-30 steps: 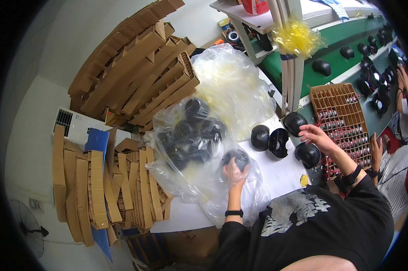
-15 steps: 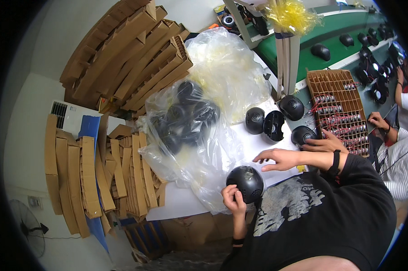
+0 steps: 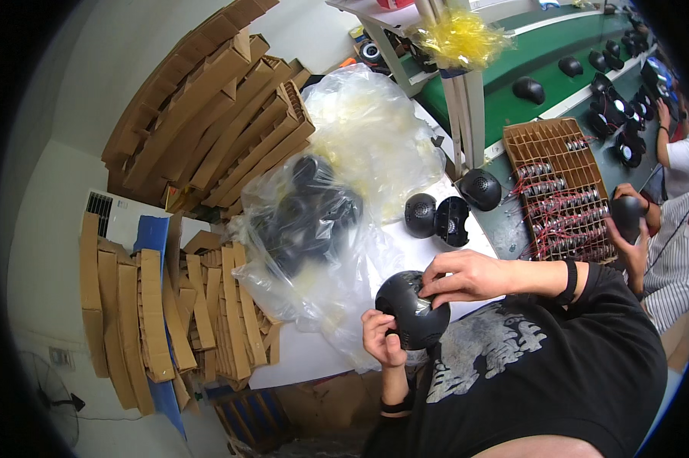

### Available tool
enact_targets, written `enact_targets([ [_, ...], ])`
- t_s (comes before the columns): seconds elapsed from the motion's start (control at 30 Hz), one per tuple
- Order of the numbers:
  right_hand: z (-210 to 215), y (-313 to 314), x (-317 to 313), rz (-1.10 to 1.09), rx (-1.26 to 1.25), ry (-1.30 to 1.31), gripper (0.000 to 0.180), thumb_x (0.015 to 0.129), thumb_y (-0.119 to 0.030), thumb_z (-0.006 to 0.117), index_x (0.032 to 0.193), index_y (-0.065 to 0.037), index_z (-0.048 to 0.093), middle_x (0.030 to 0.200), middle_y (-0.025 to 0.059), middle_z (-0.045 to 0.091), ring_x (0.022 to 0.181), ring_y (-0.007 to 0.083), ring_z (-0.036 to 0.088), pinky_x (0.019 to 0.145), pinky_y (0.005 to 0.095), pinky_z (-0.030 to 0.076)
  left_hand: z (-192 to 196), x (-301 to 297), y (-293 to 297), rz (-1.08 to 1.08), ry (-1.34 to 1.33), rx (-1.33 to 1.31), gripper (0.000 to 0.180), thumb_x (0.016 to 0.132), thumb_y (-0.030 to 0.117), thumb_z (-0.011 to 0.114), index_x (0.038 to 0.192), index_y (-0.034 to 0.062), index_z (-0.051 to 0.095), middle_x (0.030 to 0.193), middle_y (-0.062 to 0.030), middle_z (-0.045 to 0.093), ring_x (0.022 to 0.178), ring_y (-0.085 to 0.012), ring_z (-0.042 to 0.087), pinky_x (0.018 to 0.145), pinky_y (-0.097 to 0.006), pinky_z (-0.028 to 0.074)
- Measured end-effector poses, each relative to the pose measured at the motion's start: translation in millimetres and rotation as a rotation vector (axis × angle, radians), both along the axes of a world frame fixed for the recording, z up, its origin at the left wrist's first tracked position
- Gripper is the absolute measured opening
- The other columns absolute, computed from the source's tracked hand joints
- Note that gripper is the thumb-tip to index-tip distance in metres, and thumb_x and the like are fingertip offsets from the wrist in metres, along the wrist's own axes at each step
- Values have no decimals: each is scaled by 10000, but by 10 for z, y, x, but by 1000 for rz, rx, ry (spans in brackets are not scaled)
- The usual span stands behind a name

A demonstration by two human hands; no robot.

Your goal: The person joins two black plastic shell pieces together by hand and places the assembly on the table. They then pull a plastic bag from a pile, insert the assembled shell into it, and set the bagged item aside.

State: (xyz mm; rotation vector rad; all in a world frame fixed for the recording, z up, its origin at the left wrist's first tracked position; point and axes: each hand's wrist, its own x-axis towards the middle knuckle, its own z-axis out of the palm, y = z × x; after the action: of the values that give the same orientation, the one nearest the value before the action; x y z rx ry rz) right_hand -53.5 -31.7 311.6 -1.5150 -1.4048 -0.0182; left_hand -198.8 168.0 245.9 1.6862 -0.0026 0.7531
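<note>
A round black plastic housing [image 3: 412, 311] with a perforated grille patch is held close to my chest. My left hand [image 3: 384, 337] curls its fingers around the housing's lower left side. Bent fingers of my right hand [image 3: 463, 278] press on the housing's top, beside a shiny patch; whether they pinch anything small there is hidden. Farther off on the white table stand a black half shell with a grille [image 3: 420, 214] and an open half shell [image 3: 452, 221], touching each other. Another grilled shell [image 3: 480, 189] sits to their right.
Clear plastic bags [image 3: 367, 145] with black shells inside cover the table's left part. Cardboard dividers [image 3: 199, 114] are stacked at left. A partitioned box [image 3: 562, 191] of wired metal parts lies right, near a co-worker's hands [image 3: 627, 244]. Behind runs a green conveyor [image 3: 486, 95].
My right hand has come down onto the housing, which is turned and lifted slightly. The co-worker's hand has left the table with a black shell, now held at the right. The view has shifted a little.
</note>
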Motion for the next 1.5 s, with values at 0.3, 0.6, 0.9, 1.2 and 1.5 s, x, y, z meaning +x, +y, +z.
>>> enact_targets([
  [0.3,187,-185,60,173,-287,295,264,767,-221,705,891,-43,554,824,86,503,786,256,561,682,352,462,139,227,53,-174,12,246,470,785,415,568,911,-37,542,633,-56,526,919,-227,409,836,-326,342],
  [0.6,218,-165,-24,-52,-52,185,231,780,-201,692,868,-38,554,841,76,518,813,267,534,719,358,439,310,381,-2,-166,-27,244,452,774,426,588,864,-16,562,668,-53,543,900,-228,411,817,-332,350],
  [0.9,55,-136,-27,-133,1,592,102,814,-94,628,850,-29,559,802,103,558,763,287,566,676,358,453,318,565,-186,-196,296,96,404,922,265,486,1195,-30,440,930,-65,562,952,-148,458,875,-331,361],
  [1.2,-191,-152,-75,-46,96,973,111,888,-129,588,855,-31,547,771,29,576,626,91,522,559,244,415,12,965,-350,-278,548,-439,387,929,174,519,1261,17,399,890,-63,588,782,-98,538,725,-220,437],
  [1.5,515,-989,985,-630,923,656,107,946,-138,498,935,-33,506,724,6,474,580,63,419,515,194,349,37,661,75,52,267,60,348,867,54,522,1199,-12,443,746,15,460,681,-54,432,642,-181,359],
])
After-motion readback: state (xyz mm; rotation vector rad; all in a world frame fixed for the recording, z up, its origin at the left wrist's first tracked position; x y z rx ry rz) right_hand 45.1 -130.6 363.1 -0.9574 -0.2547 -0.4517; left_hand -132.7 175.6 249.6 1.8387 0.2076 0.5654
